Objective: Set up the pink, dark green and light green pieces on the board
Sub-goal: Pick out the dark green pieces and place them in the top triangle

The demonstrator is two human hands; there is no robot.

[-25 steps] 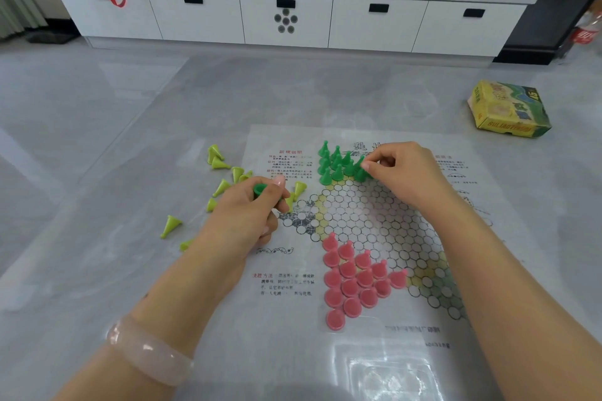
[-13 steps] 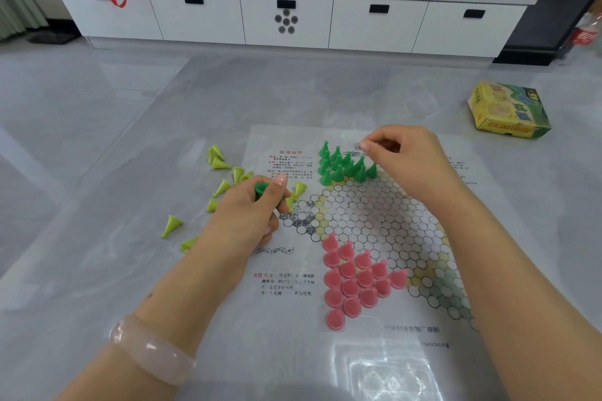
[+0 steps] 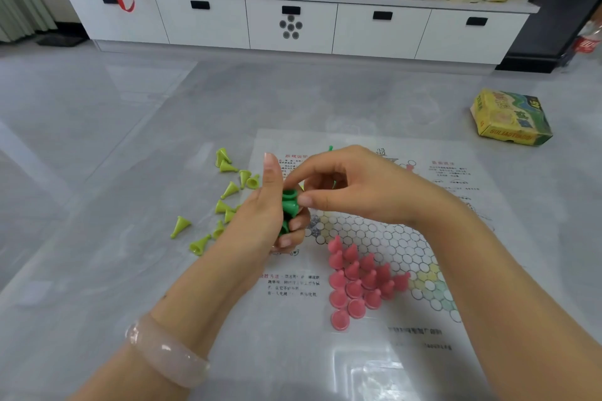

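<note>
The board [image 3: 374,238] lies flat on the grey counter [image 3: 97,238], bare surface open on its left and far sides. Pink pieces [image 3: 361,283] cluster near its front edge; light green pieces [image 3: 228,202] lie scattered off its left edge. Above that edge, the left hand [image 3: 260,221] grips stacked dark green pieces [image 3: 290,205], the right hand [image 3: 351,185] pinching the top one.

Grey glossy marble-look surface [image 3: 136,114] carrying game items.

A thin printed plastic game sheet with a hexagon-cell star grid [image 3: 384,247] lies flat on it. Loose light green plastic cone pieces [image 3: 228,187] lie scattered on the bare surface just left of the sheet, most tipped on their sides. A yellow-and-green cardboard box [image 3: 509,119] rests well apart, at the far right.
</note>
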